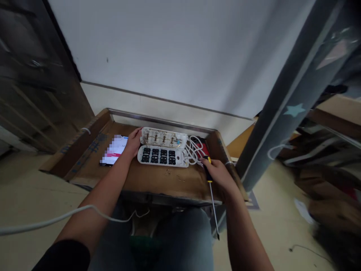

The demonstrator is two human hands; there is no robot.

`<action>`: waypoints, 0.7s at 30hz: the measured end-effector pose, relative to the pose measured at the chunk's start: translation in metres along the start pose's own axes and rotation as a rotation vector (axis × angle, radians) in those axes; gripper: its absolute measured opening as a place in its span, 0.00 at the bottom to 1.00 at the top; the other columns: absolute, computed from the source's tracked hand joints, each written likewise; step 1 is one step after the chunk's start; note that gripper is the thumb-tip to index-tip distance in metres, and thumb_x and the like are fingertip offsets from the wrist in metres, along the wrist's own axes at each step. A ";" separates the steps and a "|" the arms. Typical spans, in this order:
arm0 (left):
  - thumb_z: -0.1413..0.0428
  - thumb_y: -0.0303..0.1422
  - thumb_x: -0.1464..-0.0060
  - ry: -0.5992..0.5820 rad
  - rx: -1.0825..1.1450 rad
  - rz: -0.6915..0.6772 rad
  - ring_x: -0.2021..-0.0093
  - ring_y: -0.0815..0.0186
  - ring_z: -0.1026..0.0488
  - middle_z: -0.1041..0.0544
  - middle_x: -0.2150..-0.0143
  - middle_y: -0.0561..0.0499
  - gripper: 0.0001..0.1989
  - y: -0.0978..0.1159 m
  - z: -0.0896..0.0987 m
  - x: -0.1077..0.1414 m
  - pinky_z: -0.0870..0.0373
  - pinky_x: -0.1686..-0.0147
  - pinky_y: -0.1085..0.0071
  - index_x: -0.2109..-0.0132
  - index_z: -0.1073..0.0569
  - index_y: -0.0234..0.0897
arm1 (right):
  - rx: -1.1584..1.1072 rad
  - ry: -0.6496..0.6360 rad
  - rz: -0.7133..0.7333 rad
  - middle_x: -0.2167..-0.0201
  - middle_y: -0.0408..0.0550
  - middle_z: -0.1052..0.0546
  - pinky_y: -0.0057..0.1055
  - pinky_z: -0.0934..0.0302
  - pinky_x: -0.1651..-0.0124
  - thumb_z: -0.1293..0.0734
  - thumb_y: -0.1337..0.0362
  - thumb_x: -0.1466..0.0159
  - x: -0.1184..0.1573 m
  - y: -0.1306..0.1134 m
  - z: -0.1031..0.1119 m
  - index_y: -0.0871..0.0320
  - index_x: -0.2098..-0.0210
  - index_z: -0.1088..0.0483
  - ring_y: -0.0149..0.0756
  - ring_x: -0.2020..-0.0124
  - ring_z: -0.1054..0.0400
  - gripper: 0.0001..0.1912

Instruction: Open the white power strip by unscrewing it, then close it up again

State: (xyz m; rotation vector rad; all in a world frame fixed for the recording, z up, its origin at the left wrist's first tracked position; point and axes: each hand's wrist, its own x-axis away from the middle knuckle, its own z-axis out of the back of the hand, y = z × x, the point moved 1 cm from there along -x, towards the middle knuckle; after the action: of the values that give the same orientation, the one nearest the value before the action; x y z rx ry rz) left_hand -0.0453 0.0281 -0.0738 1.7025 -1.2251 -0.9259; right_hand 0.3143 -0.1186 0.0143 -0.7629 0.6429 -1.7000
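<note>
An opened white power strip lies on the cardboard-lined surface in two halves. Its far half (164, 138) shows metal contact strips, wires and a small blue part; the near half (146, 163) carries rows of black socket inserts. My left hand (133, 143) is closed on the left end of the far half. In my right hand (218, 172) is a screwdriver (212, 194) with a black and yellow handle, its long shaft pointing down toward me past the front edge. A coiled white cord (193, 149) lies between the strip and my right hand. Several small screws (168, 172) lie in front.
A phone (115, 150) with a lit screen lies by my left forearm. Cardboard walls (225, 162) edge the surface. Something red (200, 147) sits under the cord. A white cable (56, 219) crosses my left forearm. A grey post (270, 113) stands to the right.
</note>
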 end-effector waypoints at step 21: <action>0.32 0.50 0.54 0.078 0.102 -0.011 0.58 0.64 0.21 0.17 0.59 0.47 0.27 -0.009 -0.001 -0.002 0.25 0.55 0.69 0.53 0.21 0.35 | 0.943 0.243 0.003 0.54 0.60 0.21 0.43 0.29 0.51 0.47 0.43 0.23 0.036 -0.015 -0.031 0.64 0.48 0.27 0.46 0.53 0.23 0.32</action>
State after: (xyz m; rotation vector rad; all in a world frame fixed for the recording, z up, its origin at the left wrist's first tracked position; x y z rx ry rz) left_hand -0.0413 0.0315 -0.0815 1.8104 -1.2304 -0.8074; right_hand 0.2749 -0.1492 0.0114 0.1149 -0.0477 -1.8417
